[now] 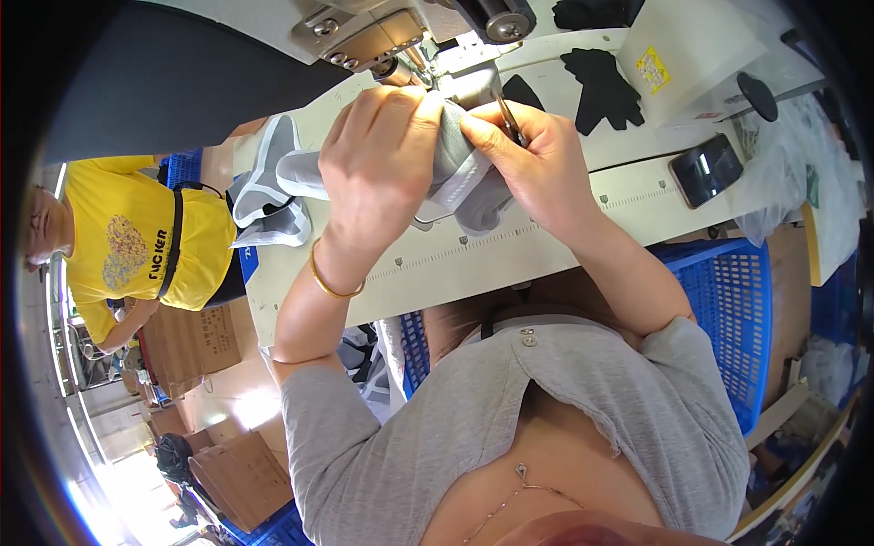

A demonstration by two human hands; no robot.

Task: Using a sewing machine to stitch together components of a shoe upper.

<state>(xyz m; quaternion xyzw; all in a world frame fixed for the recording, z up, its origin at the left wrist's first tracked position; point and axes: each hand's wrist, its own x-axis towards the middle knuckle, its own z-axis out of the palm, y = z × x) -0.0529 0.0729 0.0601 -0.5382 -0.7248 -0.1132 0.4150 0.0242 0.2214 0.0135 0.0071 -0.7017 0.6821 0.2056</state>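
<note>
Holding a grey fabric piece [452, 146] at the sewing machine [373, 41], left hand [378, 164] and right hand [539, 164] both pinching it; mid-job imo. Other grey pieces [269, 177] on the counter [405, 280], can't tell if done.

Curled left grip [381, 159] near right grip [543, 168]

- I register a dark phone [706, 171], glossy face up, near the right end of the worktop [419, 282].
- I note a black glove [603, 89], lying flat just beside a white housing [692, 59] that bears a yellow label [652, 70].
- I observe clear plastic bags [801, 164] bunched at the far right.
- I locate a blue basket [739, 314] with perforated walls, lower right.
- I identify, at left, a co-worker [155, 237] in a yellow shirt.
- I see brown cardboard boxes [241, 478] at lower left.
</note>
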